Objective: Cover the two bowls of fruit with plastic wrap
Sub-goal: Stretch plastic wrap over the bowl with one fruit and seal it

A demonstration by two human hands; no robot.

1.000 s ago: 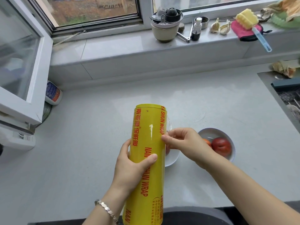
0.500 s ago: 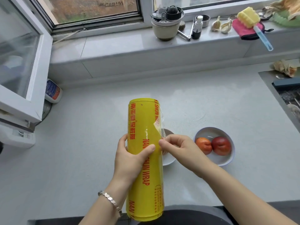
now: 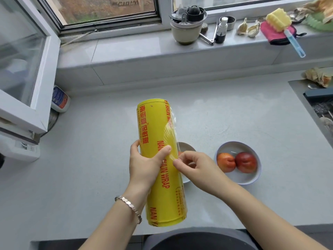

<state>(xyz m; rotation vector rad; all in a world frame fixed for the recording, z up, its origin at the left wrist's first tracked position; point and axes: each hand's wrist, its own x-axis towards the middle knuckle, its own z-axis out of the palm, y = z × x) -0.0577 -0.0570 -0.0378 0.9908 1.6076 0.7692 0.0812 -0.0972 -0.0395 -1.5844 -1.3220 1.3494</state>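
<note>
One camera sits on the person's head. It looks forward and down at the counter (image 3: 81, 177), close above the left hand (image 3: 144, 168) and right hand (image 3: 196, 170).

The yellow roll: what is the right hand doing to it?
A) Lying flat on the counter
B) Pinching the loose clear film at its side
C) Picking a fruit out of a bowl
B: the right hand pinches the clear film lifted from the yellow roll, which the left hand grips.
</note>
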